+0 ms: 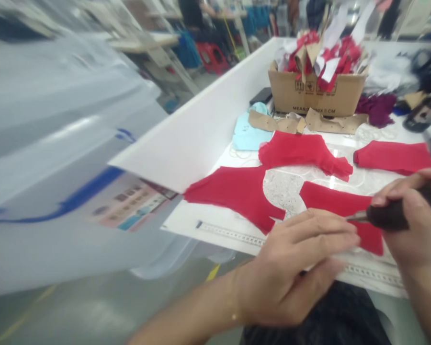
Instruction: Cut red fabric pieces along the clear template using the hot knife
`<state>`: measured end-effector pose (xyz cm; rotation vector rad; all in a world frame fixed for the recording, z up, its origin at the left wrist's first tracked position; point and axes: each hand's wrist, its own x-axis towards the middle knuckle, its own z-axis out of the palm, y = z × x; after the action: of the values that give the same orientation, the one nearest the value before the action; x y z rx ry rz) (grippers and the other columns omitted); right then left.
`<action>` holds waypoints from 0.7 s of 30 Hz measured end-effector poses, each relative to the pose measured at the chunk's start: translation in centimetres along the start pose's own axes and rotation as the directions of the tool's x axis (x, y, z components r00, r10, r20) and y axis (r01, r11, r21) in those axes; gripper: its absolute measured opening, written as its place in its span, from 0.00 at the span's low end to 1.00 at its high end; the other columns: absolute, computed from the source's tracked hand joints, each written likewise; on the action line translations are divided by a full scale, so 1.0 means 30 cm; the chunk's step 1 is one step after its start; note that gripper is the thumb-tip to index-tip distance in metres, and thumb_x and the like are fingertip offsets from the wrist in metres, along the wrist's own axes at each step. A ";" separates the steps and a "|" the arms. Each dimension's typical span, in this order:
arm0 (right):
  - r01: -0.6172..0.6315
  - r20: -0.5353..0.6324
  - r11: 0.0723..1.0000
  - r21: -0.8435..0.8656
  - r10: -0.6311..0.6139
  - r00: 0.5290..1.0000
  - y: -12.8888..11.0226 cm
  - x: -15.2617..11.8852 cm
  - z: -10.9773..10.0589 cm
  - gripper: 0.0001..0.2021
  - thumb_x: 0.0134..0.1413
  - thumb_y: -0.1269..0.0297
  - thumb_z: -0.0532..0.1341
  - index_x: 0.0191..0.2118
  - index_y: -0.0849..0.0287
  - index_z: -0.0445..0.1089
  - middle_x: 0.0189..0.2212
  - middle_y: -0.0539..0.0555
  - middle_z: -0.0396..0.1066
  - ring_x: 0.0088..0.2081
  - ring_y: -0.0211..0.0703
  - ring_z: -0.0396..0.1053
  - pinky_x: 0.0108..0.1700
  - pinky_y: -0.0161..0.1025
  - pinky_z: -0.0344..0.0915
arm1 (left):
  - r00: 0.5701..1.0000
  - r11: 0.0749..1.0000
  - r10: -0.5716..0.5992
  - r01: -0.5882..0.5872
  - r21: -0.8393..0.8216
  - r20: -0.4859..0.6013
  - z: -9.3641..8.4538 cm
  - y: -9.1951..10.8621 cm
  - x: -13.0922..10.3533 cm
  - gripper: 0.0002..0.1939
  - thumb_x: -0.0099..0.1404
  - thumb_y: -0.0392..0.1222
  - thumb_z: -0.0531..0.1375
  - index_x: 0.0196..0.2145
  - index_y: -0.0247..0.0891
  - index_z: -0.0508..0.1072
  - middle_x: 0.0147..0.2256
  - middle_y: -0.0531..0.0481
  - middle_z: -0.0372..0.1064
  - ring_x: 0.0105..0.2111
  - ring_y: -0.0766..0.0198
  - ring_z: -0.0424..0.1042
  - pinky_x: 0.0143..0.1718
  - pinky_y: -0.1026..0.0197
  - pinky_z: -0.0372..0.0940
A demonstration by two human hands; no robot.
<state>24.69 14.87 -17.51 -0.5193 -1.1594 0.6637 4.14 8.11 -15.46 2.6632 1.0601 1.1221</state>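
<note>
My right hand point(413, 215) grips a black-handled tool point(388, 214) whose thin metal tip points left, over a red fabric piece point(371, 239) near the table's front edge. Beside that tip, my left hand point(301, 263) has its fingers stretched out and rests at the same piece; nothing shows in its grasp. Another red piece with a curved cut-out point(233, 191) lies to the left. Farther back are a red piece with ragged ends point(298, 151) and a folded red stack point(395, 155).
A cardboard box point(316, 96) full of scraps stands at the back, with tan strips point(334, 123) and light-blue fabric point(249, 132) before it. A white side panel point(201, 124) rises on the left. Ruler markings point(233, 232) run along the front edge.
</note>
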 end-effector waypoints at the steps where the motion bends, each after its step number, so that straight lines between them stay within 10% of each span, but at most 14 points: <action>1: 0.007 0.018 1.000 -0.014 -0.007 1.000 0.021 0.011 0.021 0.12 0.56 0.71 0.67 0.44 0.55 0.68 0.26 0.46 0.70 0.25 0.37 0.69 0.29 0.38 0.73 | 1.000 1.000 0.025 -0.025 0.004 -0.015 0.056 -0.028 0.000 0.16 0.78 0.40 0.50 0.50 0.32 0.76 0.49 0.45 0.75 0.53 0.62 0.73 0.56 0.59 0.72; 7: 0.097 0.032 0.993 -0.059 -0.095 0.995 0.148 0.079 0.166 0.10 0.57 0.68 0.65 0.43 0.58 0.66 0.25 0.46 0.69 0.23 0.38 0.70 0.29 0.40 0.72 | 0.995 0.946 0.099 -0.092 0.312 -0.005 0.315 -0.169 -0.082 0.29 0.77 0.55 0.49 0.58 0.25 0.70 0.59 0.35 0.66 0.63 0.47 0.63 0.61 0.46 0.66; 21: 0.066 0.024 0.987 -0.147 -0.063 0.998 0.243 0.128 0.274 0.14 0.53 0.62 0.65 0.43 0.58 0.62 0.23 0.45 0.68 0.24 0.42 0.71 0.35 0.46 0.71 | 0.999 0.923 0.026 -0.011 0.385 -0.034 0.333 -0.175 -0.131 0.40 0.74 0.65 0.40 0.61 0.27 0.67 0.63 0.34 0.61 0.67 0.47 0.57 0.63 0.46 0.61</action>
<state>16.38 23.01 -17.31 -0.5989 -1.2451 0.5304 5.69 11.64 -26.77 2.9575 1.3955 1.0674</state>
